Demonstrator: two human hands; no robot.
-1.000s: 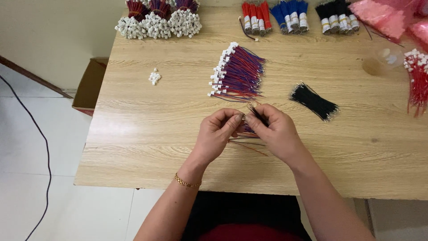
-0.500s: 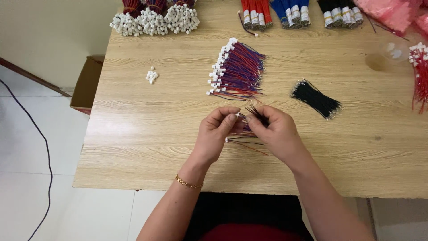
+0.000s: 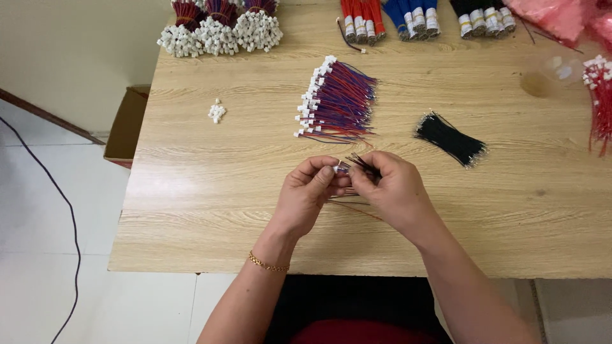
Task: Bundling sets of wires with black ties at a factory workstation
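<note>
An open brown cardboard box stood on the floor against the left edge of the wooden table, partly tucked under it. Crumpled pink plastic bags lay at the table's far right corner. A clear, round plastic container sat near the right edge. No labels, signs or screens showed.

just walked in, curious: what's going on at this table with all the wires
A person is working thin wires at a wooden table. The left hand and right hand meet over a small white connector, fingers pinching it and its black and red leads. A fanned pile of red-and-blue wires and a black wire bundle lie just beyond.
</note>
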